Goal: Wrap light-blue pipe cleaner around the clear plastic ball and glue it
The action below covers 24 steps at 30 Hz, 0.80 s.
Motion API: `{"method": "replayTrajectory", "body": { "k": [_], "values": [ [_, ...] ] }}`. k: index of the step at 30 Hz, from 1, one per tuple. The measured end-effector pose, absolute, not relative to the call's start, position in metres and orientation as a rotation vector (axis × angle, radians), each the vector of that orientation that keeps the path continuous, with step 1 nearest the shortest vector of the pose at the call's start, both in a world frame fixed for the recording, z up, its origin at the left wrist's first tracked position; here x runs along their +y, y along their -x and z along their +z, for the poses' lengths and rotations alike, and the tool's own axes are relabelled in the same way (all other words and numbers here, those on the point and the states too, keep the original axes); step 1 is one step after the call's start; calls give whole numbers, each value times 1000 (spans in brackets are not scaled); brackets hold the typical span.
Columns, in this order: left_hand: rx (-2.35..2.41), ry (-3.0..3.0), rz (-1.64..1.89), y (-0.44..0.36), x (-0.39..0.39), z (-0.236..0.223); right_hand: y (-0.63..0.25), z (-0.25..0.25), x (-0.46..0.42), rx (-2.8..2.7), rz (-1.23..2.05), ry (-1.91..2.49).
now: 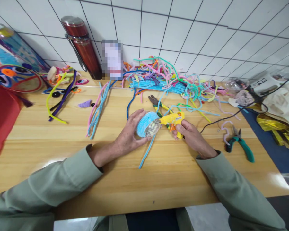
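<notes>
My left hand (132, 130) is closed around a clear rounded plastic piece (152, 128) partly wrapped in light blue pipe cleaner (144, 123). A loose blue end (146, 152) hangs below it toward the front of the table. In my right hand (189, 133) is a yellow hot glue gun (172, 119) with an orange trigger. Its nozzle points left and meets, or nearly meets, the clear part beside the blue wrapping. Behind the glue gun lie pliers with green and yellow handles (156, 104), partly hidden by it.
A heap of coloured pipe cleaners (159, 85) lines the wall. Blue and pink strands (100, 109) lie left, near a red thermos (83, 48) and a blurred-out phone (112, 61). Green-handled pliers (242, 146) rest at right. A black cord (221, 118) crosses the table's right side.
</notes>
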<state>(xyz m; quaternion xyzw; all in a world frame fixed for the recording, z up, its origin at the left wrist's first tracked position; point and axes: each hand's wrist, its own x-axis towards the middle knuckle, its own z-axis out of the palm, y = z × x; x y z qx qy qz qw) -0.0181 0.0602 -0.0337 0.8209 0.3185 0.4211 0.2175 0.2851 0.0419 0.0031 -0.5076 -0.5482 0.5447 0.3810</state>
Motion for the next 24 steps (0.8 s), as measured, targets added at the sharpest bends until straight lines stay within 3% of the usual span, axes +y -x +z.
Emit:
{"method": "replayTrajectory", "body": {
  "k": [24],
  "values": [
    [867, -2278, 1159, 17, 60, -34, -288, 1, 43, -1447, 1391, 1303]
  ]
}}
